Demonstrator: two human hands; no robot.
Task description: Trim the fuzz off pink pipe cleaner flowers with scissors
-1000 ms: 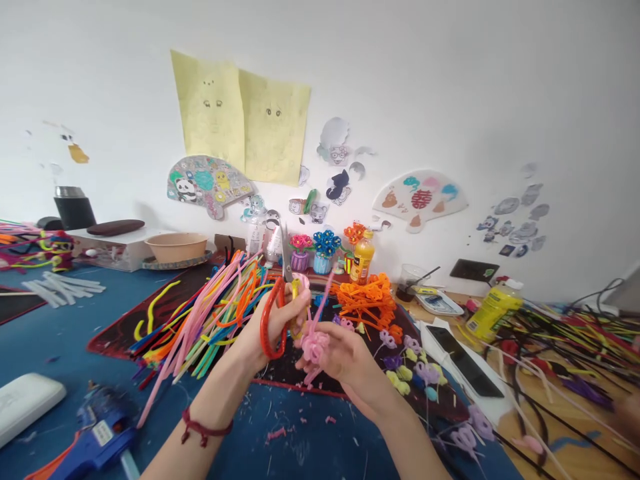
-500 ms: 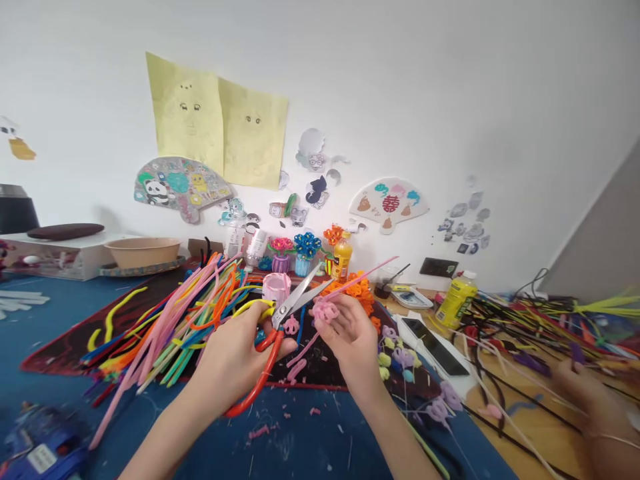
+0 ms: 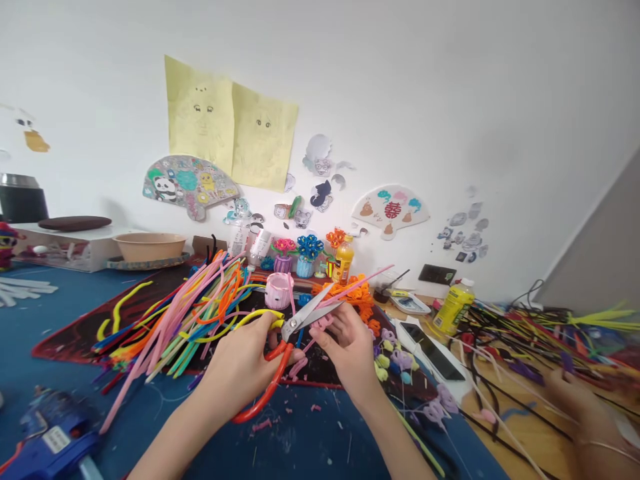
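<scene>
My left hand (image 3: pixel 240 367) is closed round a pair of scissors with red handles (image 3: pixel 263 403), blades parted and pointing up to the right. A yellow pipe cleaner (image 3: pixel 257 313) passes by its fingers. My right hand (image 3: pixel 353 350) pinches a looped pink pipe-cleaner piece (image 3: pixel 323 323), from which a straight pink stem (image 3: pixel 367 279) sticks out up to the right. The scissor blades (image 3: pixel 313 312) lie over or beside this piece; whether they touch it I cannot tell. Behind them stands a small pink pot (image 3: pixel 279 291).
To the left lies a heap of coloured pipe cleaners (image 3: pixel 175 320), with a blue glue gun (image 3: pixel 55 440) nearer. Orange pipe-cleaner flowers (image 3: pixel 363 297), a phone (image 3: pixel 433 350) and a yellow bottle (image 3: pixel 454 307) are at the right. Another person's hand (image 3: pixel 575 393) is at the far right.
The scissors have come closer to the pink piece, and the blades now partly cover it. The view has shifted slightly left.
</scene>
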